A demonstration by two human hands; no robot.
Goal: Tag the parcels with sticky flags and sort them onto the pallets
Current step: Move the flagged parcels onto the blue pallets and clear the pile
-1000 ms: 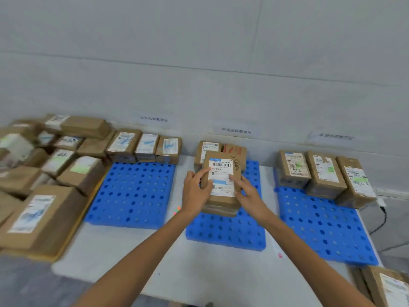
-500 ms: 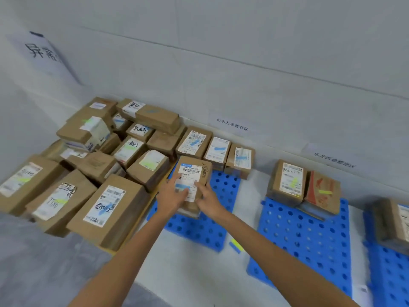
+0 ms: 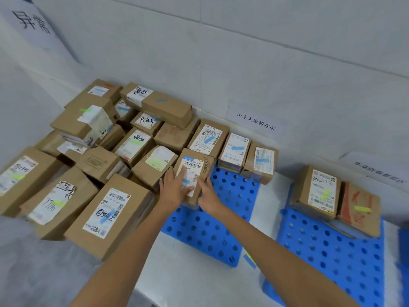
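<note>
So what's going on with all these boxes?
A person is sorting parcels. The right hand grips a small parcel with a blue flag over the left blue pallet, and the left hand lies flat on its label. Three blue-flagged parcels line that pallet's back; a big pile sits to the left.

The parcel point(image 3: 209, 168) at the far-left corner of the left pallet point(image 3: 205, 231) is brown cardboard with black scrawl. Its label point(image 3: 193, 166) is white with a black barcode, a blue top strip and a pale blue sticky flag point(image 3: 186, 181). The left pallet and the middle pallet point(image 3: 327, 247) are blue, patterned with rows of round holes. The table point(image 3: 261, 202) between them is white. The piled parcels point(image 3: 115, 156) off the table's left edge are brown, white-labelled, flagged lime green or blue. The red-scrawled parcel point(image 3: 354, 219) on the middle pallet's far edge carries a yellow-green flag point(image 3: 362, 208).
</note>
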